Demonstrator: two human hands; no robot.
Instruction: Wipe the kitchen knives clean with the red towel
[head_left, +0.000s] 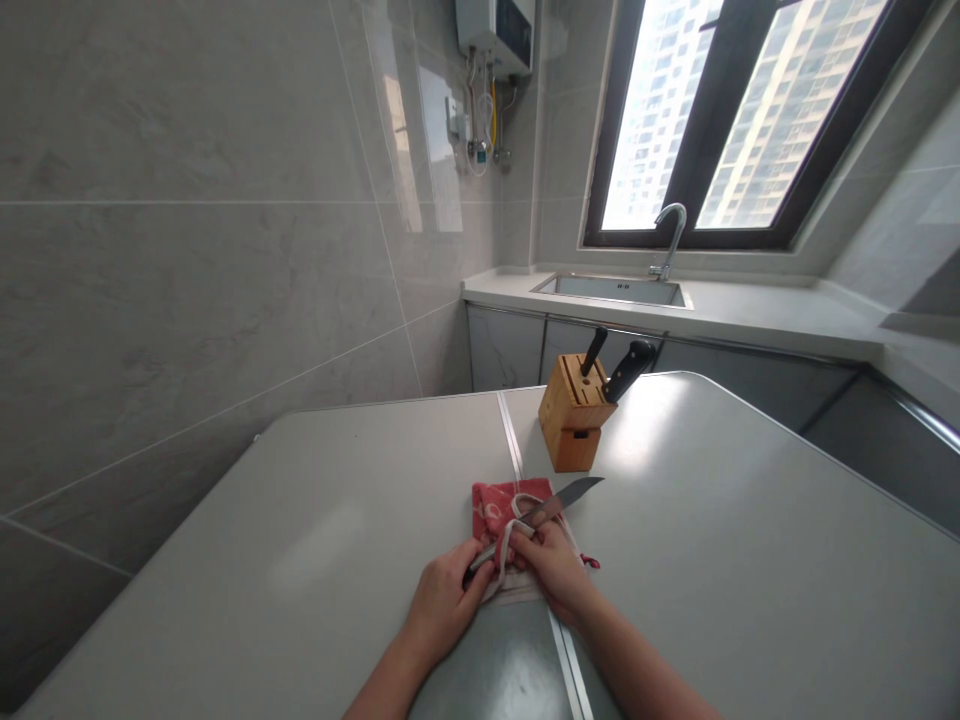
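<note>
A knife (564,499) lies across a red and white cloth (496,507) on the grey table (735,520), its blade pointing up and to the right. My left hand (444,600) grips the dark handle of the knife. My right hand (553,566) holds a fold of the cloth pressed against the blade near the handle. Just beyond the blade tip stands a wooden knife block (574,412) with two black-handled knives (628,368) in its slots.
A tiled wall runs along the left of the table. Behind the table is a white counter (780,312) with a steel sink (609,289) and tap (670,238) under a window. A water heater (496,32) hangs on the far wall.
</note>
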